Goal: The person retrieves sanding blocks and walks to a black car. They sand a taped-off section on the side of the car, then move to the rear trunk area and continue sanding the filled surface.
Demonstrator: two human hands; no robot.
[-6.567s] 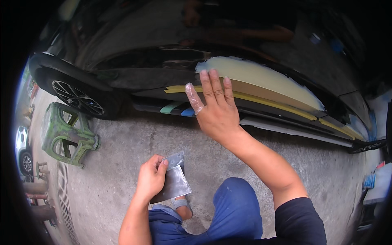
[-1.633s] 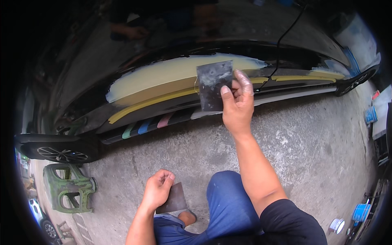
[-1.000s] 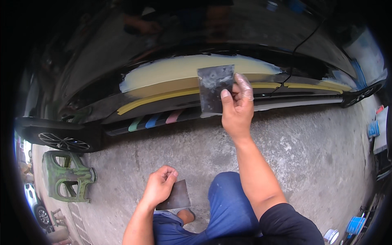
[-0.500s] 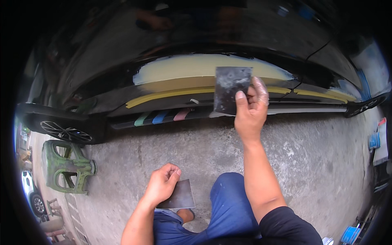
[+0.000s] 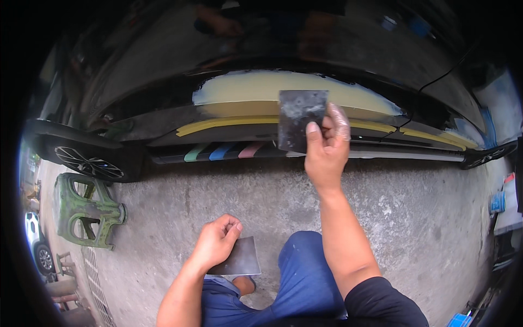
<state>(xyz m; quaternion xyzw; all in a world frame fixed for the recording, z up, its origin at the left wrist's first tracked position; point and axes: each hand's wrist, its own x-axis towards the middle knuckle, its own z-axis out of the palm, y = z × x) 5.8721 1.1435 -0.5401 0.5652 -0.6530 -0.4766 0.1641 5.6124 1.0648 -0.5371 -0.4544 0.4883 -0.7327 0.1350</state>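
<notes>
My right hand (image 5: 327, 152) grips a flat, square, dark putty spreader (image 5: 297, 122) by its right edge, thumb on the face turned to me. Whitish smears mark that face. The spreader stands in front of a pale beige filler patch (image 5: 245, 87) on a black car's lower side and hides part of it; I cannot tell whether it touches. Lower down, above my thigh, my left hand (image 5: 218, 240) has its fingers curled on a second dark square spreader (image 5: 242, 259), held almost flat. A strip of yellow masking tape (image 5: 229, 125) runs below the patch.
The black car (image 5: 163, 54) spans the far side, with a wheel (image 5: 90, 161) at left. Green, blue and pink strips (image 5: 223, 152) cross its sill. A worn green plastic stool (image 5: 87, 210) stands on the concrete floor (image 5: 174, 201) at left. Blue-and-white items (image 5: 497, 201) sit at right.
My right hand and its spreader have shifted slightly left along the panel in view. The car and stool also sit a little differently as the view turned. Both hands keep their hold.
</notes>
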